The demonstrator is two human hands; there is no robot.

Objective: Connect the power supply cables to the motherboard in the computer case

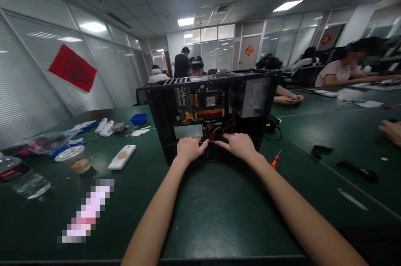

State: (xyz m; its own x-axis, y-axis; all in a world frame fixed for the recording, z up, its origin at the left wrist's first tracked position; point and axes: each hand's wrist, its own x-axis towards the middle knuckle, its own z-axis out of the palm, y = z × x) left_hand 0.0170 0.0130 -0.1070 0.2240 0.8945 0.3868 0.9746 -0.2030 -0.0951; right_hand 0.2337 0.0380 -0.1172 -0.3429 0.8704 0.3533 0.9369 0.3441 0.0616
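A black computer case [160,122] stands on the green table in front of me, its side panel off. Inside it are a motherboard [184,101], a silver power supply [254,97] and a tangle of coloured cables [214,131]. My left hand [189,149] grips the lower rail of the case, left of its middle. On the same rail, to the right, my right hand [242,147] is closed too. Both thumbs lie along the near side and point towards each other; most of the other fingers are hidden behind the rail.
An orange screwdriver [275,160] lies right of the case, with black parts [357,171] farther right. To the left are a white phone [123,157], a lidded cup [75,159], a water bottle [23,176] and a blue tray [138,119]. Other people sit around the table.
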